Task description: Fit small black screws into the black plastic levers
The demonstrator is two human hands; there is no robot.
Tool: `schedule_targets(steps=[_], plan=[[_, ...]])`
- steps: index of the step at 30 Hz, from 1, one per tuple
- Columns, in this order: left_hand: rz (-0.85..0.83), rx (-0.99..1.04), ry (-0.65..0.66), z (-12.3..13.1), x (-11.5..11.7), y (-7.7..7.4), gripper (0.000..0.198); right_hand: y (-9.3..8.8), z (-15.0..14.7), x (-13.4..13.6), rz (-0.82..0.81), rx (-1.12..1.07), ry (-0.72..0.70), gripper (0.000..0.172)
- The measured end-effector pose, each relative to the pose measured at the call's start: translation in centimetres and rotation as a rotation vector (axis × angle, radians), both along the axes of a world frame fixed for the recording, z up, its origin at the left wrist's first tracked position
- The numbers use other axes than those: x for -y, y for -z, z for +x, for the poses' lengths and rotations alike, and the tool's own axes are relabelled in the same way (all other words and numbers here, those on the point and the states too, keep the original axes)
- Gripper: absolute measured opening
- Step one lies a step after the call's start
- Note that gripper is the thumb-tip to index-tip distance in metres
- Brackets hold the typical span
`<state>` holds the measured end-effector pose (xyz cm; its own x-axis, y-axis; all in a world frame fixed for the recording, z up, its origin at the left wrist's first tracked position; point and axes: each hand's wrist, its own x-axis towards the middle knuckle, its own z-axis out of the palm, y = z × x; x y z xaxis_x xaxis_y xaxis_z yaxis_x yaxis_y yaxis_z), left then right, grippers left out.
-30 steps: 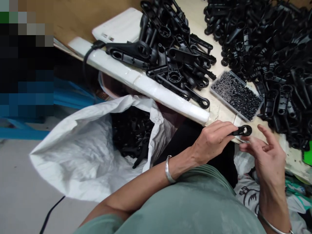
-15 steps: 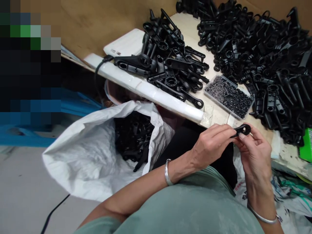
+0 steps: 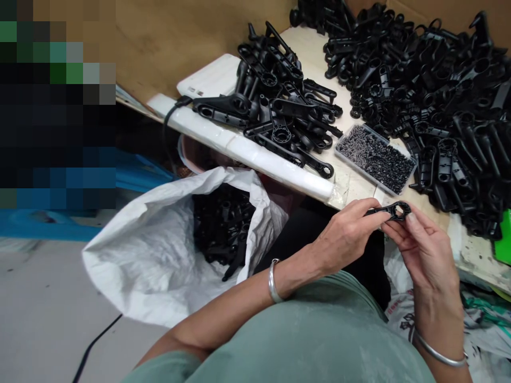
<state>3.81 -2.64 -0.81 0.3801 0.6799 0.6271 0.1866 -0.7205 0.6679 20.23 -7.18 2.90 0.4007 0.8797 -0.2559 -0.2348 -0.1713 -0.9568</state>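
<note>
black part (image 3: pixel 390 212) partly behind hands (image 3: pixel 348 232)

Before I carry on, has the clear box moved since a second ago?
No. Against the white strip, the clear box sits where it did; the camera view has shifted.

soft, even light falls on the white sack (image 3: pixel 147 260), while its black contents (image 3: pixel 219 229) sink into shadow. coarse pixel blocks cover the upper left.

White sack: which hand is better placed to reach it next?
Probably the left hand: it sits nearer the sack and grips the black part; the right hand sits farther off.
</note>
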Motion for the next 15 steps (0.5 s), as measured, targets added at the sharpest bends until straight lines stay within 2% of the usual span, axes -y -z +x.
schedule_targets(steps=[6, 15], plan=[[-0.03, -0.071, 0.05, 0.0, 0.1, 0.0, 0.029, 0.1, -1.1, 0.0, 0.001, -0.036, 0.045, 0.028], [0.111, -0.159, -0.032, 0.1, 0.2, 0.3, 0.031, 1.2, -2.2, -0.2, 0.026, -0.07, 0.171, 0.026]])
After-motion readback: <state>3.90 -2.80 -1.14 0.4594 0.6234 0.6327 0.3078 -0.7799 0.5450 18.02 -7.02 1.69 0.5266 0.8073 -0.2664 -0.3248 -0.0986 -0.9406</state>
